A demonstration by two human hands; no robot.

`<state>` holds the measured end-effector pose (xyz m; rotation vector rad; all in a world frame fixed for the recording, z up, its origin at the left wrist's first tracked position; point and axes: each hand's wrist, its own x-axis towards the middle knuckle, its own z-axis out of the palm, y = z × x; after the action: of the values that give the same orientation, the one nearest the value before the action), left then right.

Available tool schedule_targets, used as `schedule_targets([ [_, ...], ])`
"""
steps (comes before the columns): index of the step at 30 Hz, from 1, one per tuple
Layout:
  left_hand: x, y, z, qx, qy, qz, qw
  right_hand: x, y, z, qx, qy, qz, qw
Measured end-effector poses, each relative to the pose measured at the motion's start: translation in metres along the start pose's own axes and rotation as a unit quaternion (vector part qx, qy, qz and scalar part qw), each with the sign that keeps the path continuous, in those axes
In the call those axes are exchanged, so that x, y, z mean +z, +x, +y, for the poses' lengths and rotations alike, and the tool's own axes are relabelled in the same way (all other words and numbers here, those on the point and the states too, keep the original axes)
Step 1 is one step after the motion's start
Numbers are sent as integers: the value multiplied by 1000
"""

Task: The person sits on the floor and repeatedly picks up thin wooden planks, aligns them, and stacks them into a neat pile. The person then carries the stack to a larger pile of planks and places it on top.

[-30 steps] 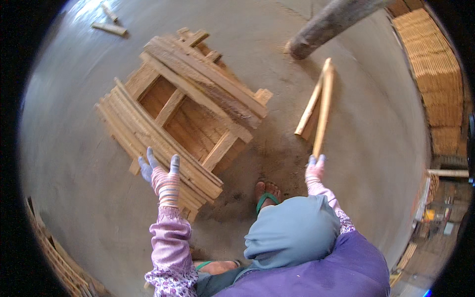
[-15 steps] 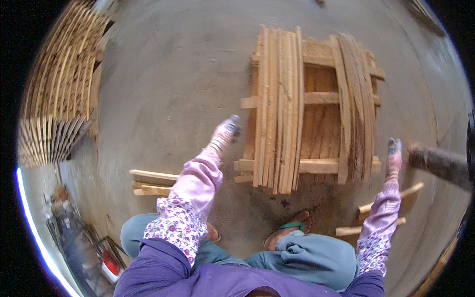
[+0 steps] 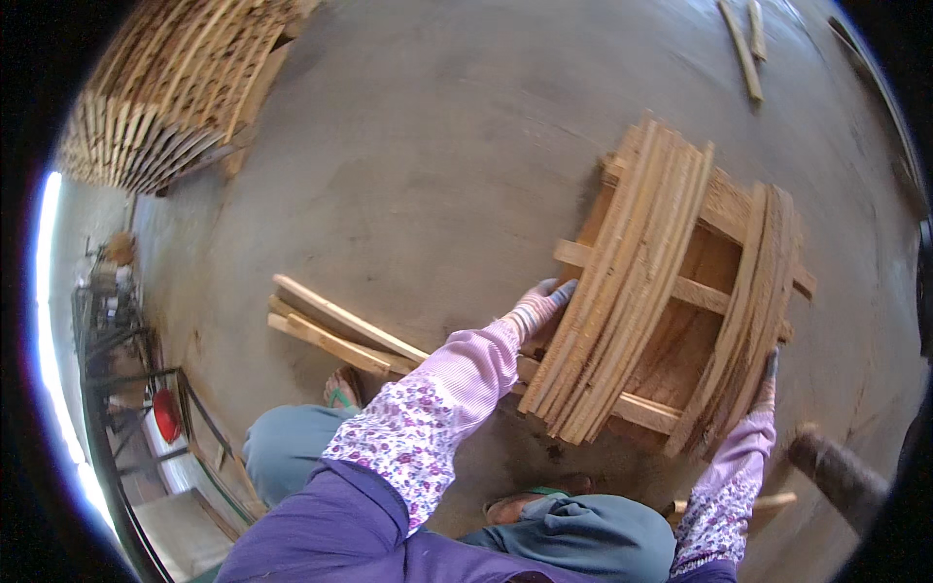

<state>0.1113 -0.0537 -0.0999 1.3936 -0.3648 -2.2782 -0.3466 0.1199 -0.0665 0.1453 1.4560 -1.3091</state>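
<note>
A stack of wooden strips (image 3: 622, 282) lies across a slatted wooden frame (image 3: 685, 355) on the floor, with one bundle on the left and another bundle (image 3: 753, 311) on the right. My left hand (image 3: 544, 303), in a striped glove with grey fingertips, reaches the stack's left side. Its fingers are apart, and some tips are hidden by the wood. At the near right side, my right hand (image 3: 768, 374) has its gloved fingers stretched along the outer strips. Whether either hand bears any weight cannot be told.
Several loose sticks (image 3: 340, 325) lie left of my feet, and another stick (image 3: 773, 502) lies beside my right sleeve. A log-like post (image 3: 836, 476) is at the right. Stacked slatted wood (image 3: 175, 87) stands far left; two sticks (image 3: 743, 53) lie at the back.
Both hands have come in to the sides of the stack, where before they were held apart from it. The view has turned, so the stack appears tilted and further right.
</note>
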Motion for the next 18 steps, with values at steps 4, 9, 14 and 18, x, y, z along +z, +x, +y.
schedule_targets([
  [4, -36, 29, -32, 57, 289, 124, 948, 62, -36, 3, 38, -45, 41, 997],
  [9, -8, 32, -35, 57, 153, 92, 982, 5, -10, -2, 24, -77, 27, 996],
  [14, -28, 32, -34, 97, 327, 99, 935, -17, 16, 16, 5, -110, -42, 993],
  [18, -25, 35, -31, 47, 242, 114, 962, -17, 10, 13, -9, -143, -56, 988],
])
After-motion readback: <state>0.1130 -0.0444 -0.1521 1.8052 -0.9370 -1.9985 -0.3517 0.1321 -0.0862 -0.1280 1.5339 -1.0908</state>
